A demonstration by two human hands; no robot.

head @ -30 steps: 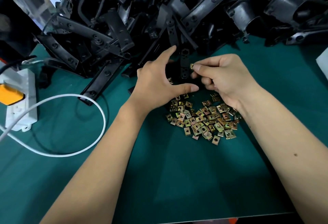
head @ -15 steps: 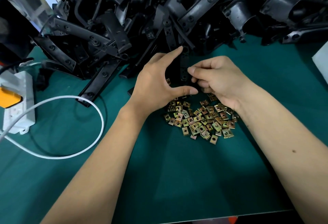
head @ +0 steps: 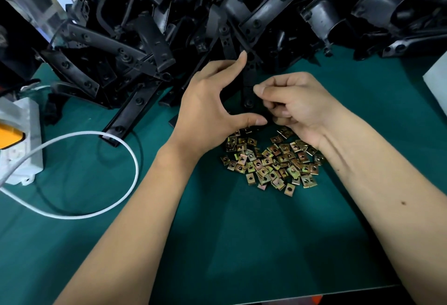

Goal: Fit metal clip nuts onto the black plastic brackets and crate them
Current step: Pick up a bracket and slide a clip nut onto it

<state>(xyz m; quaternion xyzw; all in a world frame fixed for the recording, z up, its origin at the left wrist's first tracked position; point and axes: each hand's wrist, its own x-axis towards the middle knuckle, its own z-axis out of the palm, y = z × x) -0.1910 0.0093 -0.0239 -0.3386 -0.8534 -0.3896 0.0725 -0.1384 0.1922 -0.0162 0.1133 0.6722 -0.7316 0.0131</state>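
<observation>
A stiff, light black bracket is held upright over the green tabletop between left hand forefinger and thumb; the right hand is pinched at its edge, contents hidden. Small, slippery-looking clip nuts are heaped just below.

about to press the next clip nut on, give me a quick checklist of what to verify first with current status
1. Bracket held: ok. The left hand spans the upright black bracket strip, forefinger at its top, thumb near its base.
2. Clip nut in the right hand: cannot tell. Its fingertips pinch at the strip's edge, but no nut shows between them.
3. Nut seated over a hole: cannot tell, the fingers hide that spot.
4. Nut supply: ok. The pile of clip nuts lies on the green mat just below both hands.
5. More brackets: ok, the heap of black brackets sits behind.
6. Crate: not ok, none in view.
</observation>
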